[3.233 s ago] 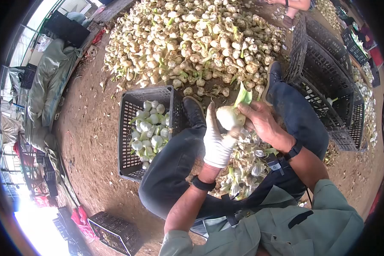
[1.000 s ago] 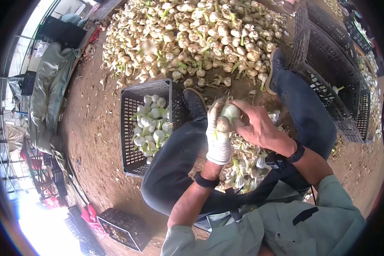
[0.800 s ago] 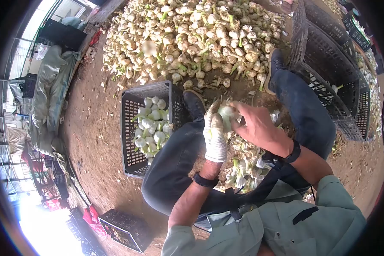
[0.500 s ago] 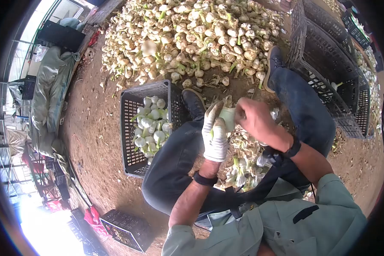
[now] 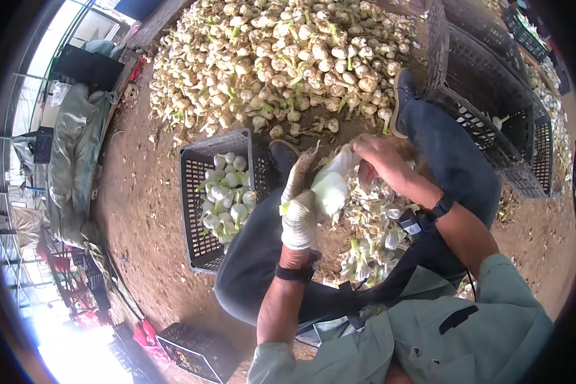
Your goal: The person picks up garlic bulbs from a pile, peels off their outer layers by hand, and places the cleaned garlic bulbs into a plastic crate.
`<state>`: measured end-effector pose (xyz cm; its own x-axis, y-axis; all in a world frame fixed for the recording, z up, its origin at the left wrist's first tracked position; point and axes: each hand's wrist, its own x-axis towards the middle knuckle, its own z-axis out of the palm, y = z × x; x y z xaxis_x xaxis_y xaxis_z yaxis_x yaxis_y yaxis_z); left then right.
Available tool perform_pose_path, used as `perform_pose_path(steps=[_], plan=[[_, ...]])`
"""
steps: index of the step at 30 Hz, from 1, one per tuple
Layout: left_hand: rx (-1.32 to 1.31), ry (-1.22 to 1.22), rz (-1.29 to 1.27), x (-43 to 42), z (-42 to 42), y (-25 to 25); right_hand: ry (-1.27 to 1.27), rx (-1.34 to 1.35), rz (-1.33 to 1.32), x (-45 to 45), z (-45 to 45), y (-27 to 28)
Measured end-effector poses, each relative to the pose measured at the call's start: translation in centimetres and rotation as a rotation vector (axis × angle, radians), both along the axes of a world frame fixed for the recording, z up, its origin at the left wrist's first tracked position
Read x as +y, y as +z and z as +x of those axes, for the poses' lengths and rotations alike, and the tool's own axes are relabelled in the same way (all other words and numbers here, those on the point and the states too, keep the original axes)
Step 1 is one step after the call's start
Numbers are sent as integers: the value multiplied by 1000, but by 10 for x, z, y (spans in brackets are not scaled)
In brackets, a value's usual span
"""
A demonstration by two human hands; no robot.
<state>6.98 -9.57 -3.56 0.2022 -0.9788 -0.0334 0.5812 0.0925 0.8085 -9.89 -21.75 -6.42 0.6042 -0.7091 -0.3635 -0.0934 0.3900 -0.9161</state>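
My left hand (image 5: 300, 208), in a white glove, is closed round a garlic bulb (image 5: 330, 192) above my lap. A pale leafy skin stretches from the bulb up to my bare right hand (image 5: 379, 160), whose fingers pinch it. A short green stem end shows at the left side of the glove. Below the hands lies a heap of peeled skins (image 5: 372, 246) between my legs. To the left, a black crate (image 5: 194, 240) holds several clean white garlic bulbs (image 5: 224, 192).
A large pile of unpeeled garlic (image 5: 275, 57) lies in front. Black crates (image 5: 486, 77) stand at the right, and another crate (image 5: 195, 352) is at the lower left. Grey-green sheeting (image 5: 77, 153) runs along the left side.
My right hand has pulled away to the right and up, stretching skin off the bulb. My left hand has tilted and moved slightly left and down with the bulb.
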Motion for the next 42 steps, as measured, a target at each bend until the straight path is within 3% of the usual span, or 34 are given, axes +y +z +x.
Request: perform_pose_path(steps=[4,6,8,10,12,14,17,18,20,24,26,28,30,32,34,37,38,39,41,42], plan=[[-51,21,-2,-2,-2,-15,172,-101,-61,15,11,10],[-98,36,6,-2,-8,-20,124,-166,-25,20,11,6],[-285,169,206,-5,-8,-44,63,-41,-329,22,7,6],[-332,197,260,-7,-5,-64,-6,-89,-236,25,8,8],[-35,20,482,-3,-3,-76,-109,-102,-799,25,9,0],[-93,-30,485,2,-4,-73,-184,-43,-920,20,11,-12],[-64,189,367,2,-17,-51,-46,429,-989,8,1,-43],[40,84,230,3,-13,-39,-57,434,-989,5,-6,-58],[114,53,113,1,-10,-22,368,793,-1024,3,-13,-75],[257,108,79,1,-4,-14,431,595,-979,15,-28,-73],[289,127,97,2,-2,-21,497,695,-903,17,-25,-54],[144,133,101,1,-1,-32,378,380,-432,20,-28,-37],[43,106,111,-1,-6,-29,275,9,-305,30,-24,-29],[-343,33,134,-5,-15,-29,204,-326,364,48,-23,-25],[-813,-16,111,-3,-29,-31,198,-416,355,56,-24,-17],[-979,23,-93,0,-36,-25,-271,-435,429,42,-47,-33],[-973,25,-93,1,-34,-23,-416,-573,447,26,-59,-7],[-755,-32,21,2,-32,-22,-340,-948,469,-5,-84,-15],[-298,-111,264,4,-28,-8,-745,-971,181,-37,-106,21],[-247,-89,221,2,-27,-4,-731,-914,132,-57,-122,9]])
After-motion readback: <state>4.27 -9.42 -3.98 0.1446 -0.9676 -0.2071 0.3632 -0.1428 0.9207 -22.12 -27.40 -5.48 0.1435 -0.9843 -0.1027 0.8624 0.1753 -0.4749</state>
